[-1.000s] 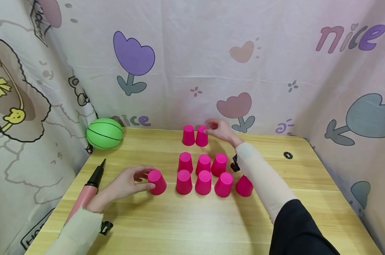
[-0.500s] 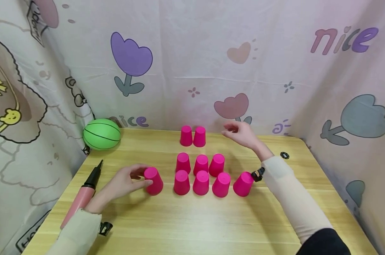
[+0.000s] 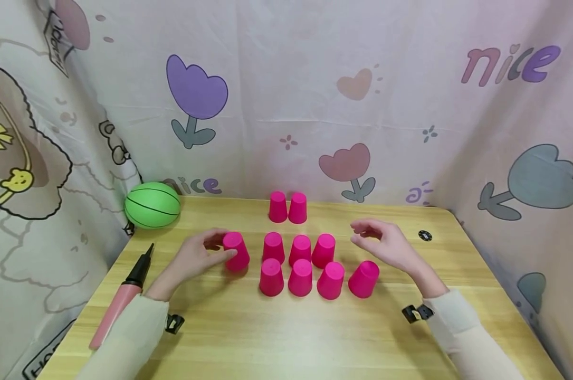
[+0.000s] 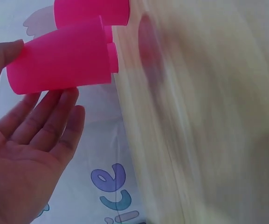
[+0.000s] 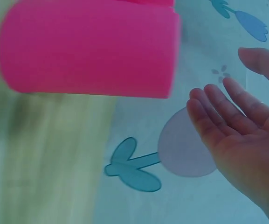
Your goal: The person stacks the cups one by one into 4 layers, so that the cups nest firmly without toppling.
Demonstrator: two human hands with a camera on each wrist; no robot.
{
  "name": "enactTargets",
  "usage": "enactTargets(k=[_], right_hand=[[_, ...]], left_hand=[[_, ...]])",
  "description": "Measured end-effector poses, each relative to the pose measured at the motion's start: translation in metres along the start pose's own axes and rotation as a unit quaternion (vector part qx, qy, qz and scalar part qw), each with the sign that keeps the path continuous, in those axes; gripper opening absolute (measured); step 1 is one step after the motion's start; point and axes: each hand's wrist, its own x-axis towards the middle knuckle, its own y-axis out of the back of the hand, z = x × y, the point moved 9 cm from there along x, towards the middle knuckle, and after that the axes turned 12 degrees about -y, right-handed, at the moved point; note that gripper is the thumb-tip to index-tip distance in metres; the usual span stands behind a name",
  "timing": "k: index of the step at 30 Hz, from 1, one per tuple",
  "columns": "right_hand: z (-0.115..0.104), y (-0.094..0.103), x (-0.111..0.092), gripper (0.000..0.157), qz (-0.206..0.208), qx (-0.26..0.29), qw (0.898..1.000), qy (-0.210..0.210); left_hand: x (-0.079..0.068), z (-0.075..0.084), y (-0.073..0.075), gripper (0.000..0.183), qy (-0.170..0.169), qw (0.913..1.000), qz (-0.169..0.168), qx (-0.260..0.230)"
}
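In the head view my left hand [image 3: 198,257] pinches an upside-down pink cup [image 3: 236,253] between thumb and fingers. The left wrist view shows that cup [image 4: 62,58] tilted and apparently raised off the wood. My right hand [image 3: 386,244] hovers behind and to the right of the rightmost front cup [image 3: 364,279], fingers loosely bent around nothing. More inverted pink cups stand in rows: two at the back, including one cup [image 3: 297,208], three in the middle, including another [image 3: 323,250], and several in front. In the right wrist view a large pink cup [image 5: 87,49] is apart from the fingers.
A green ball [image 3: 152,205] sits at the table's back left corner. Along the left edge lies a pink hand pump [image 3: 120,303] with a black nozzle. A small black disc [image 3: 425,236] is at the right. Printed curtain [image 3: 277,95] encloses the wooden table [image 3: 286,343].
My right hand has drawn away from the back pair, rightward and then toward the front. My left hand, still gripping its cup, has shifted slightly up and toward the back.
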Motion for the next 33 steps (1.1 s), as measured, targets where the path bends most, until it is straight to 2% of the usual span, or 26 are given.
enactTargets(k=[9,17,26,33], right_hand=[[0.035,-0.004,-0.037,0.041,-0.006,0.033,0.999,-0.027],[0.059,-0.011,-0.059,0.049,-0.005,0.060,0.997,-0.041],[0.067,-0.019,-0.068,0.055,-0.006,0.081,0.996,-0.048],[0.070,-0.024,-0.069,0.051,0.004,0.091,0.995,-0.044]], left_hand=[[0.032,-0.002,0.004,0.053,0.000,0.9994,0.031,0.013],[0.058,-0.010,0.003,0.053,0.006,0.9984,0.052,0.020],[0.084,-0.016,0.000,0.057,0.031,0.9972,0.068,0.009],[0.103,-0.025,-0.008,0.058,0.054,0.9953,0.080,-0.007]])
